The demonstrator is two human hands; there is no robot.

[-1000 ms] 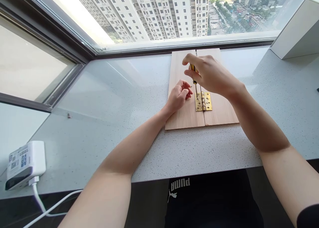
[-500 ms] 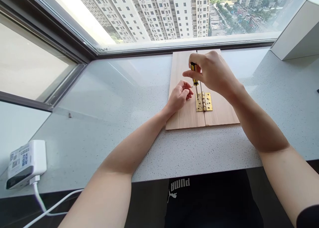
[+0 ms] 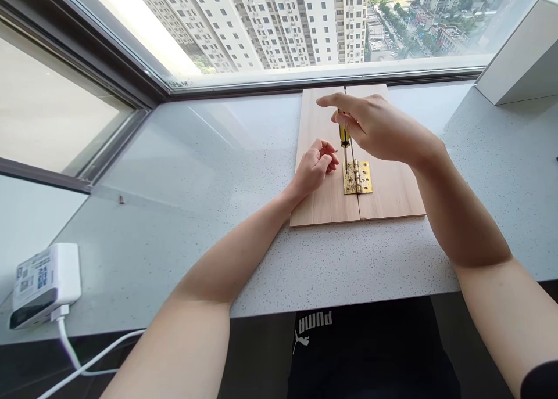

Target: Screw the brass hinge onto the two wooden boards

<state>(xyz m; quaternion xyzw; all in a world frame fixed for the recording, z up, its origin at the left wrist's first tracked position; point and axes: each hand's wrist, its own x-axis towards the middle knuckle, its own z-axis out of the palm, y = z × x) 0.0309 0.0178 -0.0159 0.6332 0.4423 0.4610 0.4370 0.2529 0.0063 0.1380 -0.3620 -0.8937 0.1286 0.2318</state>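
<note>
Two pale wooden boards point(image 3: 326, 198) lie side by side, and a brass butt hinge point(image 3: 358, 177) spans their seam. A screwdriver with a yellow and black handle point(image 3: 344, 136) stands nearly upright, its tip on the hinge's left leaf. My right hand point(image 3: 375, 126) is above it, fingers around the handle top and hiding it, index finger stretched out to the left. Just left of the shaft, my left hand point(image 3: 314, 166) rests on the board, its fingertips pinching a small metal screw point(image 3: 336, 150).
The boards lie on a speckled grey stone sill point(image 3: 183, 254) below a large window point(image 3: 261, 27). A white box point(image 3: 518, 56) stands at the right. A white plug-in device point(image 3: 46, 286) with a cable sits at the front left, and a small brown object point(image 3: 121, 199) lies on the sill.
My right hand has shifted to the right and its fingers have spread on the handle. The screwdriver now stands more upright. My left hand has stayed in place.
</note>
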